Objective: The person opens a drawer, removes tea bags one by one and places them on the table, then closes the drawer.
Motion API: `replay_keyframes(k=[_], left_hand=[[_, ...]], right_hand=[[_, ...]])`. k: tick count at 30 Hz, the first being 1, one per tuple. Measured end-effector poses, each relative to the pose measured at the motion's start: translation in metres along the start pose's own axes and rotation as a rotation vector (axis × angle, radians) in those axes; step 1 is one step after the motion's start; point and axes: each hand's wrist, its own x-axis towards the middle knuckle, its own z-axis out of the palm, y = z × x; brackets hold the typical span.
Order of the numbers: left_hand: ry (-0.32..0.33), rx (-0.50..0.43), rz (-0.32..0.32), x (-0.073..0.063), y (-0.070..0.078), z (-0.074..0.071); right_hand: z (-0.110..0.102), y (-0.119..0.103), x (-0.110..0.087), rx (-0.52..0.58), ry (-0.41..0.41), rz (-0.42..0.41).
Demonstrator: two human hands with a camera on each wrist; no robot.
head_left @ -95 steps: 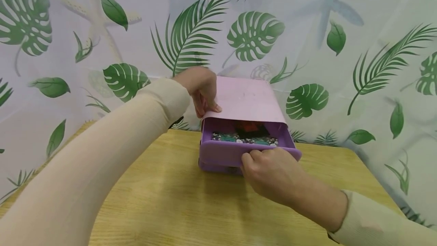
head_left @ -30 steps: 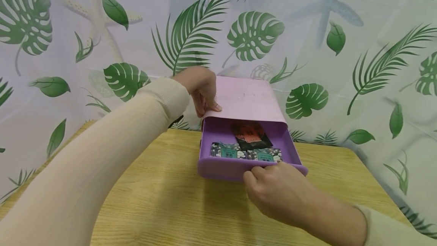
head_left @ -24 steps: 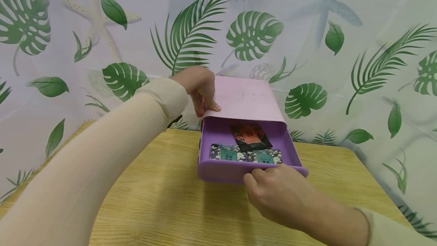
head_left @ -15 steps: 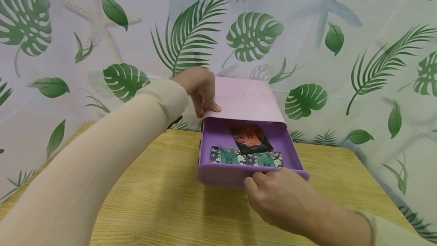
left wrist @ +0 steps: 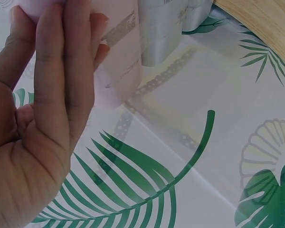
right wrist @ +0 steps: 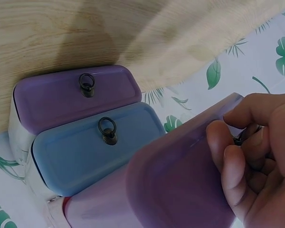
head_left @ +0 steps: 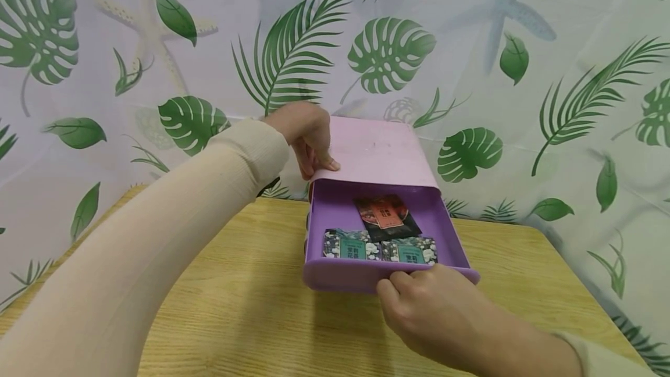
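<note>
A small drawer cabinet [head_left: 377, 150] with a pink top stands on the table. Its top purple drawer [head_left: 340, 275] is pulled well out. Inside lie two floral jasmine tea sachets [head_left: 353, 247] side by side and a black-and-red sachet [head_left: 387, 217] behind them. My left hand [head_left: 309, 135] grips the cabinet's front left corner, thumb on top and fingers down the side. At the drawer front, my right hand [head_left: 429, 313] pinches the drawer's ring pull, of which only a bit of dark metal shows between the fingers in the right wrist view.
Below the pulled drawer, a blue drawer [right wrist: 95, 147] and a lower purple drawer [right wrist: 76, 97] are closed, each with a metal ring pull. The cabinet stands on a wood-grain table [head_left: 251, 319], before a leaf-patterned cloth [head_left: 209, 57].
The top drawer has slid out toward me with my right hand on it, baring more of the sachets inside. My left hand has stayed on the cabinet corner.
</note>
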Motion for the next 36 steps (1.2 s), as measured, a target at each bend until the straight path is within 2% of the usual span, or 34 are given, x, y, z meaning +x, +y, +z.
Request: replay_keyframes(k=[13,21,25,28,31,36], left_hand=[[-0.006,0.017,0.006,-0.002,0.0,-0.001],[0.01,0.014,0.018,-0.003,0.0,0.0],[0.018,0.014,0.021,-0.001,0.0,-0.001],[0.016,0.009,0.019,-0.001,0.0,-0.002],[0.012,-0.001,0.02,-0.001,0.0,-0.001],[0.011,-0.012,0.019,-0.001,-0.002,-0.001]], right_hand=[[-0.002,-0.004,-0.006,-0.001,-0.021,-0.038],[-0.002,-0.006,-0.007,-0.02,0.029,-0.05],[-0.003,-0.005,-0.009,0.039,-0.021,-0.068],[-0.004,-0.006,-0.01,0.102,-0.111,-0.072],[-0.004,-0.007,-0.01,0.115,-0.162,-0.067],[-0.003,-0.008,-0.011,0.111,-0.18,-0.061]])
